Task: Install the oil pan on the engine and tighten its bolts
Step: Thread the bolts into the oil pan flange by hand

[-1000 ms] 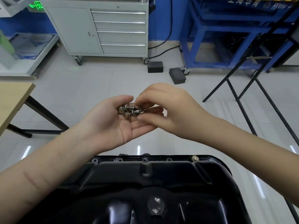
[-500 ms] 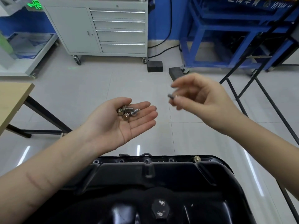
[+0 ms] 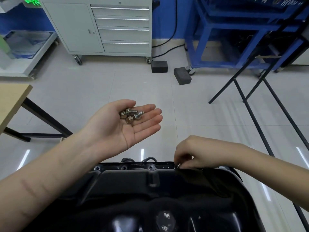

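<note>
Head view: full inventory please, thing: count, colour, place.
oil pan: 1, black, bottom centre, far flange toward floor
loose bolts: about 4, silver and brass, in left palm
bolt: 1, silver, at pan's far flange under right fingers
empty flange holes: 3 visible, far flange
tool cabinet: 1, grey, top centre, on castors
blocks: 2, dark grey, on floor
blue frame: 1, top right
black stand: 1, right
wooden table: 1, tan top, left edge
hands: left open, palm up; right pinching the bolt
</note>
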